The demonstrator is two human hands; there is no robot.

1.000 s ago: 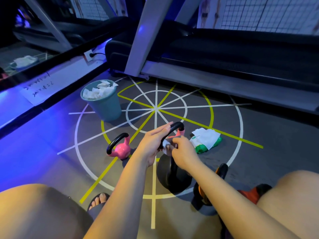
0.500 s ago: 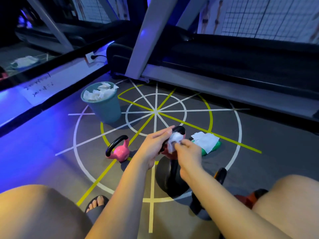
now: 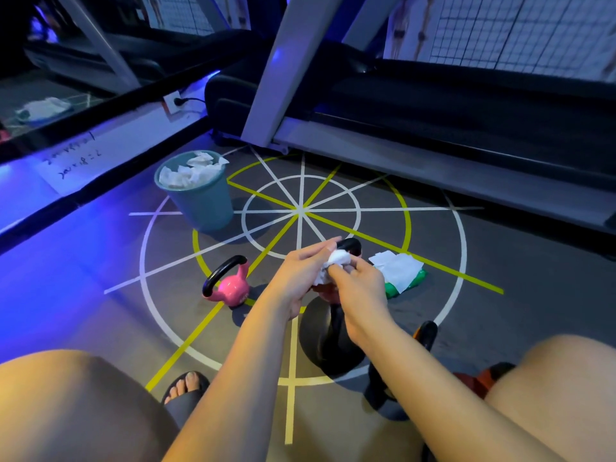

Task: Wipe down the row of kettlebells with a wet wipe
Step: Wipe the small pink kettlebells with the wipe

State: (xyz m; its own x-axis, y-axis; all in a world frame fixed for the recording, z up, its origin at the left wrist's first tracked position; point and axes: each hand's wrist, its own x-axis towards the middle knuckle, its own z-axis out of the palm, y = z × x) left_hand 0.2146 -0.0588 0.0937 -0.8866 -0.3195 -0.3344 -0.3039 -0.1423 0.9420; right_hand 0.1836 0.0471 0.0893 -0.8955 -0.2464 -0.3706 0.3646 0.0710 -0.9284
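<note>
**Head view.** Seen from beside the crouching person, both arms reach out over a gym floor (image 3: 500, 261) marked with white and yellow lines. The right hand (image 3: 361, 288) has its grip narrow, fingertips pinched on a crumpled wet wipe (image 3: 337, 260). The left hand (image 3: 298, 278) lays fairly straight fingers against the same wipe; whether that grip is holding anything cannot be told. The wipe sits at the black handle of a red kettlebell (image 3: 351, 245), which is mostly hidden behind the hands. Other kettlebells stand nearby:
- a pink kettlebell (image 3: 231, 288) to the left;
- a black kettlebell (image 3: 333, 348) nearer the person;
- an orange kettlebell (image 3: 425, 331), partly hidden, by the right arm.

A green wipe pack (image 3: 400, 275) lies just right of the hands, and a bin (image 3: 203, 201) heaped with used wipes stands beyond the pink one.

Step in hand, as judged: rubbing the red kettlebell's handle, or regathering the wipe to do so. The next move calls for a firm hold on the wipe and a pass down to the bell's body.
</note>
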